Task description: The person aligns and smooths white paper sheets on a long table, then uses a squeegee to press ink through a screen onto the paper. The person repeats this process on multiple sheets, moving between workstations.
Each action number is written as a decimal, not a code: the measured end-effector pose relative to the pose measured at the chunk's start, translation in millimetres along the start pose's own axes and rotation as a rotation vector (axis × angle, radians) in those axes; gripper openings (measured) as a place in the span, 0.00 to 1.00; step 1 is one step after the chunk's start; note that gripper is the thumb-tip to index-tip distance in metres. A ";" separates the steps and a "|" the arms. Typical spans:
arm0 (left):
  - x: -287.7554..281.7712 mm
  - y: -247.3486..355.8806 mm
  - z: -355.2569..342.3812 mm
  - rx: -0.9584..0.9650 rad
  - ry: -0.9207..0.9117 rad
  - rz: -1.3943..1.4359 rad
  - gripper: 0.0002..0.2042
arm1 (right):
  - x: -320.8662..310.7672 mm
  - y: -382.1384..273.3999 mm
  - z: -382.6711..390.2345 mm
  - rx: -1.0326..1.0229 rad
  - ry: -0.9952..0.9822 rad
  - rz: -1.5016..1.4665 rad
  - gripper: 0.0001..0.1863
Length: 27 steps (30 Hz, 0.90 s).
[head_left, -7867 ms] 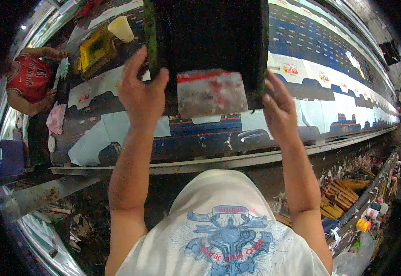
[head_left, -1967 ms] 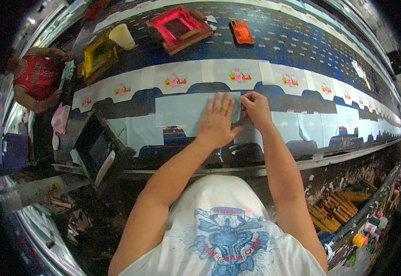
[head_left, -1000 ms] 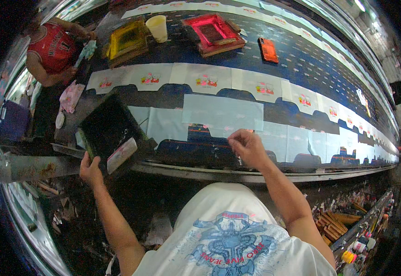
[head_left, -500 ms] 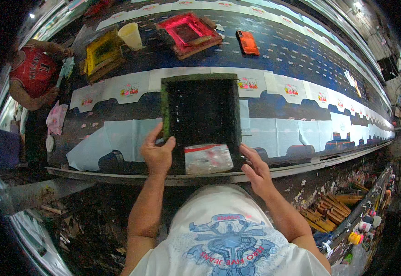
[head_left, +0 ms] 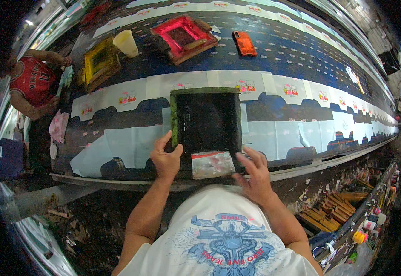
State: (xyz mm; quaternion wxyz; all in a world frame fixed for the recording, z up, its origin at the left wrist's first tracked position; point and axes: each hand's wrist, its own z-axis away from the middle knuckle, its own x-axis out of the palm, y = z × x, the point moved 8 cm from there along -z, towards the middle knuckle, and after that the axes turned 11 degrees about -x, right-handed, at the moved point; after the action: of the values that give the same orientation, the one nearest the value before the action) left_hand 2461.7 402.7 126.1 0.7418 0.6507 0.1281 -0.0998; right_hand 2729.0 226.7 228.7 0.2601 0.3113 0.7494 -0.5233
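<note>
Head view: L hand (head_left: 167,158) has the L rail of a dark rectangular frame (head_left: 206,122) btwn thumb and fingers, near the lower corner; grip is narrow, w/ the thumb on the rail's face and fingers along its outer side. R hand (head_left: 255,177) is at the lower R corner, fingers parted, thumb close to the R end of a pale flat blade (head_left: 213,165) (red stripe along its top, smudges below). Blur there, so can't tell if R hand actually grips frame or blade, or just hovers.

Frame sits in front of the torso, over the near side of a long dark table (head_left: 283,108). Its greenish top rail overlaps the row of white printed pieces (head_left: 251,87); light blue pieces (head_left: 276,135) show L and R of it. Blade is at the frame's near end, approx. centred.

Farther back on the table, L to R: yellow frame (head_left: 97,64), pale cup (head_left: 125,43) just beside it, bright pink frame (head_left: 178,36) set at an angle, then an orange phone-shaped item (head_left: 244,43), well apart from both hands. Far L, a co-worker in a red sleeveless top (head_left: 35,83) stands by the table end, near a pink cloth (head_left: 59,126). Lower R, wooden slats (head_left: 327,212) lie in a pile below table level.
</note>
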 end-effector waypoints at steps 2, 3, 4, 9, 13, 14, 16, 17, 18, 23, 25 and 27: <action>1.5 -5.3 -0.6 -0.009 -0.010 -0.014 0.27 | 6.0 -32.3 -21.5 -0.276 -0.143 0.125 0.34; 4.1 -3.3 -1.1 0.008 -0.020 -0.021 0.28 | 19.2 -33.7 -23.7 -0.285 -0.248 0.131 0.32; 6.2 -1.3 -1.5 0.024 -0.030 -0.028 0.28 | 23.3 -35.0 -28.3 -0.300 -0.261 0.159 0.30; 9.8 -7.7 -3.5 -0.082 -0.073 0.015 0.27 | 33.6 -34.6 -49.8 -0.303 -0.287 0.224 0.28; 9.1 -17.8 -7.7 -0.075 -0.071 0.035 0.27 | 37.6 -31.2 -61.3 -0.277 -0.341 0.209 0.25; 8.5 -18.4 -8.1 -0.069 -0.065 0.037 0.27 | 32.9 -28.2 -65.4 -0.250 -0.377 0.187 0.25; 7.5 -15.1 -9.2 -0.058 -0.066 0.000 0.27 | 29.6 -24.7 -72.8 -0.215 -0.386 0.156 0.26; 8.2 -13.2 -9.3 -0.052 -0.065 -0.017 0.27 | 27.2 -23.0 -75.7 -0.205 -0.360 0.153 0.26; 7.3 -11.0 -8.4 -0.048 -0.065 -0.013 0.27 | 26.2 -21.6 -79.1 -0.196 -0.334 0.147 0.27; 5.1 2.3 -5.0 0.019 -0.023 -0.117 0.27 | 32.5 -13.6 -81.1 -0.216 -0.268 0.194 0.26; 4.6 4.8 -2.8 0.037 -0.019 -0.141 0.27 | 31.0 -20.2 -77.1 -0.196 -0.313 0.171 0.25; 3.0 6.5 -0.8 0.017 -0.029 -0.123 0.27 | 26.6 -16.2 -86.5 -0.146 -0.405 0.101 0.24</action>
State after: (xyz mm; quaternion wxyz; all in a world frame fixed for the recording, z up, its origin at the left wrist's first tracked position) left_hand 2466.6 404.3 131.1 0.7304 0.6465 0.1560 -0.1558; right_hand 2693.7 309.5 247.2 0.4529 0.2173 0.7013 -0.5058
